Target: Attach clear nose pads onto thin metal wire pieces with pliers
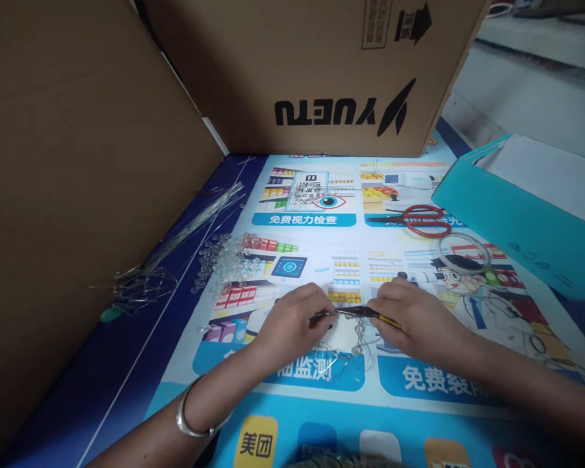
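Centrally, left hand [292, 320] pinching thin clear wire with strung beads [344, 348], right hand [412, 318] gripping slim yellow-handled pliers [365, 313] on that wire. Heap of clear glass beads [227, 260] at ten o'clock; red-handled scissors [419, 221] at one o'clock, near teal cardboard box [511, 227].

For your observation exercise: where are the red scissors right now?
In the head view, the red scissors lie on the poster's far right, beside the teal box.

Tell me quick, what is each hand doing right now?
Left hand: closed, pinching the wire beadwork.
Right hand: closed on pliers, whose tips meet the left fingers.
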A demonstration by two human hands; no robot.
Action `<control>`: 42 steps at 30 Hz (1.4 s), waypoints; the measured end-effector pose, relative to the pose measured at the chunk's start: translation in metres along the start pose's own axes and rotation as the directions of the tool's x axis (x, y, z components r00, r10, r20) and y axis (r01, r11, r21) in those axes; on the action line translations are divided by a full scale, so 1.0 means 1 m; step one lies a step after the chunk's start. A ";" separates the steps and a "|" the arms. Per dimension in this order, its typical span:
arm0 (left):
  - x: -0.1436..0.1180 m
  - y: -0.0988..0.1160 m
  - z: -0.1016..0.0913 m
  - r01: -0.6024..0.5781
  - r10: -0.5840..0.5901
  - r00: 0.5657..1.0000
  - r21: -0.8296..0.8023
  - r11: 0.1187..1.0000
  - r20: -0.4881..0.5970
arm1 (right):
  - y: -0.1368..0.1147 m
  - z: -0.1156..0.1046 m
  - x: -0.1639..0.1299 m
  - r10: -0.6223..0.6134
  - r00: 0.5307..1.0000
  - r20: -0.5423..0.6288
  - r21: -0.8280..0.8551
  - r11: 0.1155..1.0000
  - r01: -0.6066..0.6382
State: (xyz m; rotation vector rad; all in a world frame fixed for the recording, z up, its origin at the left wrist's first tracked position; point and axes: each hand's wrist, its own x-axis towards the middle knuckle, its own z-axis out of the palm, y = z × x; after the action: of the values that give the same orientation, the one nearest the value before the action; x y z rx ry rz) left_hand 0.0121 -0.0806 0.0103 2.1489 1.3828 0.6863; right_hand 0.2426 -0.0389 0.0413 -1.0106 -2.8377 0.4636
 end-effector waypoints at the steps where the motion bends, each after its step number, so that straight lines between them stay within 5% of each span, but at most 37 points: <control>1: 0.000 0.000 0.000 -0.004 0.004 1.000 -0.006 1.000 -0.004 | -0.001 0.000 0.000 -0.008 1.000 -0.011 -0.013 1.000 0.008; 42: 0.001 0.000 -0.004 0.006 -0.011 0.997 0.057 0.998 0.078 | -0.003 0.000 -0.002 -0.075 0.997 -0.026 -0.182 0.981 0.069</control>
State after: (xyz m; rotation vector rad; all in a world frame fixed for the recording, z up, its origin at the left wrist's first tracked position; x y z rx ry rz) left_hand 0.0099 -0.0790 0.0130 2.1886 1.3849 0.5594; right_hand 0.2421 -0.0425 0.0427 -0.9284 -2.9171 0.1833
